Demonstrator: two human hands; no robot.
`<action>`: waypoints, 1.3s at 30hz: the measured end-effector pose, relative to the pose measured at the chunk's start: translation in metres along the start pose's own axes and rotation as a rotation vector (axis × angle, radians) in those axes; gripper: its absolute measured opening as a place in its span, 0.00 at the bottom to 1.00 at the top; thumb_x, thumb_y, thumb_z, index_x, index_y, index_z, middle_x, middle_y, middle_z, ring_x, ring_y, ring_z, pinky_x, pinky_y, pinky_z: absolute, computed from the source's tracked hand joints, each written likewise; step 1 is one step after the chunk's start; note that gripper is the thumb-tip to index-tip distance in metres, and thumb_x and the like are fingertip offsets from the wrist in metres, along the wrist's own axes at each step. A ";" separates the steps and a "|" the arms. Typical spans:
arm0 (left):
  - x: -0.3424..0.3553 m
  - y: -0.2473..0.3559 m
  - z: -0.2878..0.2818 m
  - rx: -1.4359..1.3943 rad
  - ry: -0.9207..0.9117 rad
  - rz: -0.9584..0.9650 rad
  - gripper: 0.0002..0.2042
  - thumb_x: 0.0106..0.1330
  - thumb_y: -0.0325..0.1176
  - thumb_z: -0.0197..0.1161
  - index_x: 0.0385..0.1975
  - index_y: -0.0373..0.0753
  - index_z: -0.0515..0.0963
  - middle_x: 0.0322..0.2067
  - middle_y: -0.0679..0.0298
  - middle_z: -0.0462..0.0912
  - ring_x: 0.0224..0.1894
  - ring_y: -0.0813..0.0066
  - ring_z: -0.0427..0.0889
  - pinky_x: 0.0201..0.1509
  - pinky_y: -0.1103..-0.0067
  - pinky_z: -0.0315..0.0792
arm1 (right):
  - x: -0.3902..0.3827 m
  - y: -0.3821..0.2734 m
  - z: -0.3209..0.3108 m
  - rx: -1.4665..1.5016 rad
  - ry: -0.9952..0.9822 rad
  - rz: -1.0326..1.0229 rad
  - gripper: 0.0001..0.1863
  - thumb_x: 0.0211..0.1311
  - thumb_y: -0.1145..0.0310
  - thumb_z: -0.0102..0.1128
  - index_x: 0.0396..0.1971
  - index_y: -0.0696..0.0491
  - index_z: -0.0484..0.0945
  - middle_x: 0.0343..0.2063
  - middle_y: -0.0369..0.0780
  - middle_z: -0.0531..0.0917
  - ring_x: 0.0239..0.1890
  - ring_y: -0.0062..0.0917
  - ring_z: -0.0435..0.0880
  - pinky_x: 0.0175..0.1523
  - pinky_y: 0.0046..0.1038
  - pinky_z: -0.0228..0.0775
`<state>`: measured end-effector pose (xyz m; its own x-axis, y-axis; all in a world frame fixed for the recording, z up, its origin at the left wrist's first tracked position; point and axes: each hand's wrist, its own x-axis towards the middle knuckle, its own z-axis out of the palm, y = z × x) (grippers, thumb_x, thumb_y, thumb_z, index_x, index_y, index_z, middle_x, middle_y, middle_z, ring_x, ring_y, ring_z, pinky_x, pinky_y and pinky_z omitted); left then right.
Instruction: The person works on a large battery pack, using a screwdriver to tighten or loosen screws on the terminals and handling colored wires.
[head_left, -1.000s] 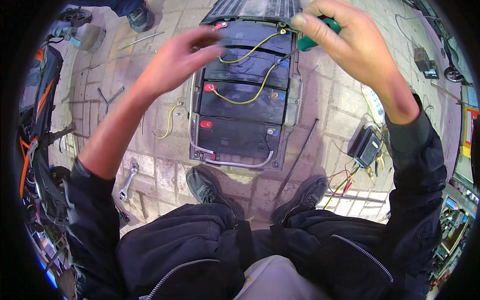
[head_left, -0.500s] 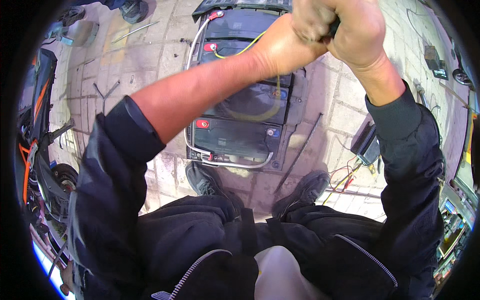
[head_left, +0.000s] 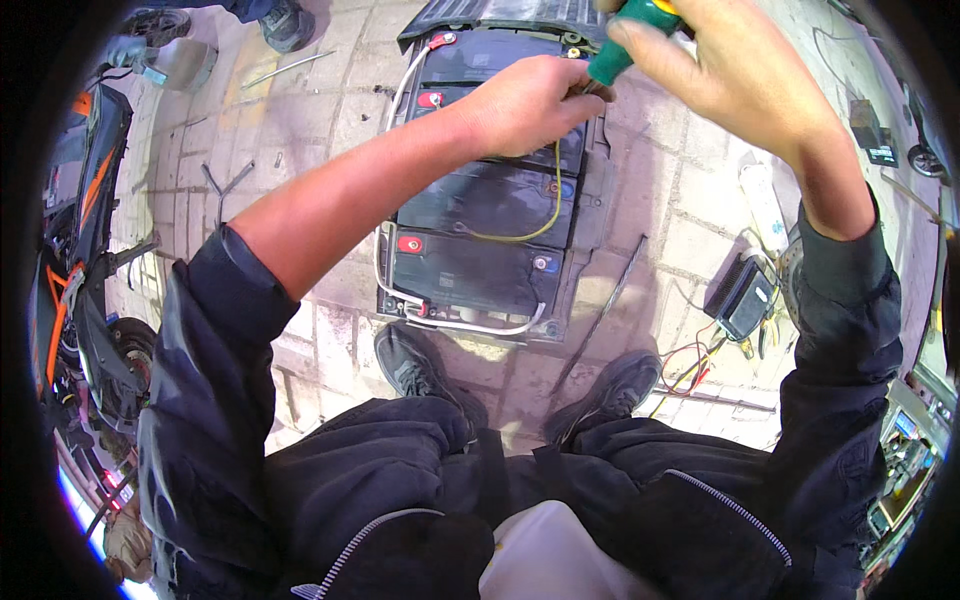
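Note:
My right hand (head_left: pixel 735 75), at the top edge, is wrapped around a green tool handle (head_left: pixel 625 50) with a yellow end, shaped like a screwdriver's. Its lower end meets the fingers of my left hand (head_left: pixel 545 105), so the shaft is hidden. Those fingers are pinched together over the right side of the battery row, and what they hold does not show. Below them are several black batteries (head_left: pixel 480 205) in a dark tray, with red terminal pieces on the left and blue ones on the right. A yellow wire (head_left: pixel 556 195) curves down from under the left hand.
Pale cables (head_left: pixel 480 327) run along the battery row. A long thin rod (head_left: pixel 610 305) lies right of it, near my shoe (head_left: pixel 610 390). Further right sits a black device (head_left: pixel 743 297) with red and yellow leads. At far left stands a black-and-orange motorbike (head_left: pixel 85 270).
The hands have come apart from one blurred cluster. My left hand is further left and lower, my right further right. The green handle now shows between them.

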<state>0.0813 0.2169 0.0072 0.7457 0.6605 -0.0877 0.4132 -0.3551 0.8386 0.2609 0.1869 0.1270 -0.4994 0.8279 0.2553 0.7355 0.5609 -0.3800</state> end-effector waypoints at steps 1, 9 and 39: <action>0.001 -0.001 -0.002 0.028 -0.003 0.008 0.14 0.71 0.37 0.59 0.49 0.35 0.80 0.41 0.59 0.86 0.43 0.73 0.83 0.52 0.75 0.73 | -0.003 -0.003 -0.004 0.012 -0.047 0.014 0.14 0.61 0.60 0.61 0.38 0.55 0.79 0.29 0.47 0.82 0.32 0.39 0.82 0.38 0.34 0.74; 0.000 0.011 -0.002 0.284 0.146 0.055 0.14 0.67 0.41 0.66 0.38 0.34 0.82 0.29 0.57 0.86 0.31 0.68 0.83 0.38 0.73 0.75 | -0.007 -0.019 -0.007 0.019 0.018 0.074 0.13 0.63 0.62 0.58 0.41 0.56 0.79 0.33 0.49 0.83 0.35 0.43 0.83 0.40 0.38 0.74; 0.002 0.001 0.005 0.513 0.120 0.138 0.18 0.59 0.45 0.69 0.29 0.32 0.79 0.26 0.49 0.83 0.31 0.49 0.82 0.38 0.63 0.75 | -0.018 -0.034 -0.008 -0.095 0.029 -0.007 0.11 0.60 0.67 0.58 0.40 0.56 0.79 0.33 0.48 0.83 0.36 0.43 0.83 0.43 0.36 0.75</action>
<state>0.0858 0.2146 0.0047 0.7587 0.6449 0.0919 0.5399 -0.7015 0.4653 0.2482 0.1531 0.1427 -0.4923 0.8229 0.2838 0.7729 0.5632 -0.2923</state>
